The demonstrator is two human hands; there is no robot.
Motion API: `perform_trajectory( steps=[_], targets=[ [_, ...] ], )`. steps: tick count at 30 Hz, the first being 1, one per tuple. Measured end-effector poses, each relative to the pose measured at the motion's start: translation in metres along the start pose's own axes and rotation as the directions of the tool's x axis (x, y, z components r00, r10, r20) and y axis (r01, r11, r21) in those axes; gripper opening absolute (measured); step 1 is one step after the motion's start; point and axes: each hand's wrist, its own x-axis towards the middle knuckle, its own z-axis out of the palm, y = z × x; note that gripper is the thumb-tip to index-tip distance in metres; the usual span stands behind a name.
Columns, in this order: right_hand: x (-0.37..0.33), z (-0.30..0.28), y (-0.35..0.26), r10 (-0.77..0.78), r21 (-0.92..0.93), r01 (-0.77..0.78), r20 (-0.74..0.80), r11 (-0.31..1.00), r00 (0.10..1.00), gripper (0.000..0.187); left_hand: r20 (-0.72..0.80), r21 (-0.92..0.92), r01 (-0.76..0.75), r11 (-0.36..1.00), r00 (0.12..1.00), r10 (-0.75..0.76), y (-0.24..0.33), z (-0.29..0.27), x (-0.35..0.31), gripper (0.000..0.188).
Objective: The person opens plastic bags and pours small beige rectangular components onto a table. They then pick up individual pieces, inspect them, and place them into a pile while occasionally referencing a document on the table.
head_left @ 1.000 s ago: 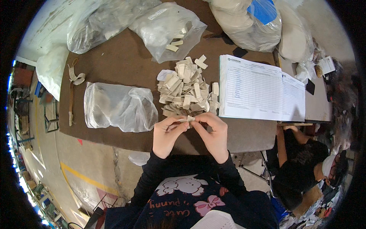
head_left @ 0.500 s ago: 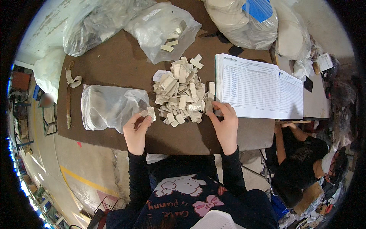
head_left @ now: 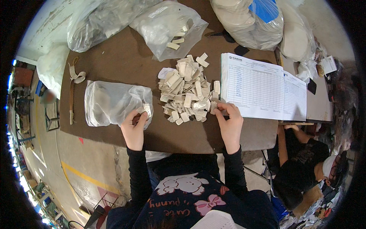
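In my left hand (head_left: pixel 133 130), thumb and fingers pinch a small pale rectangular piece (head_left: pixel 147 109). That hand is over the near right end of a clear plastic bag (head_left: pixel 105 101) lying on the brown table (head_left: pixel 183 139). A heap of similar small, flat beige pieces (head_left: pixel 185 87) lies between my hands, with a white paper slip (head_left: pixel 164 72) at its left side. Closed at the heap's right edge, my right hand (head_left: pixel 231 124) has thumb and forefinger on another beige piece (head_left: pixel 214 107). Its far side is partly lost among the other pieces.
An open record book (head_left: pixel 253 86) lies right of the heap. Filled plastic bags (head_left: pixel 171 28) line the table's far side. A strap (head_left: pixel 71 91) lies at the left. Another person (head_left: pixel 301 160) sits at the right, beyond the table's near corner.
My left hand has moved left with its pale piece, from beside the clear bag's end to over it. My right hand stays at the heap's right edge. The whole view has shifted slightly.
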Motion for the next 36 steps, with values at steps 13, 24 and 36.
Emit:
perform_trajectory(
  steps=[13,24,36],
  targets=[
    [0.0,-0.001,-0.003,0.049,0.03,-0.049,-0.011,0.998,0.999,0.018,-0.026,0.16,-0.05,0.986,0.998,0.055,0.0,0.003,0.002,0.016],
    [0.0,0.004,0.003,-0.041,0.005,0.041,-0.048,0.999,0.998,0.019,-0.077,0.223,-0.162,0.961,0.98,0.183,0.0,0.004,0.0,0.042],
    [-0.003,0.006,0.006,-0.037,-0.001,0.037,-0.065,0.999,0.997,0.007,-0.233,0.153,-0.315,0.937,0.91,0.344,0.017,0.016,-0.016,0.032]
  ],
)
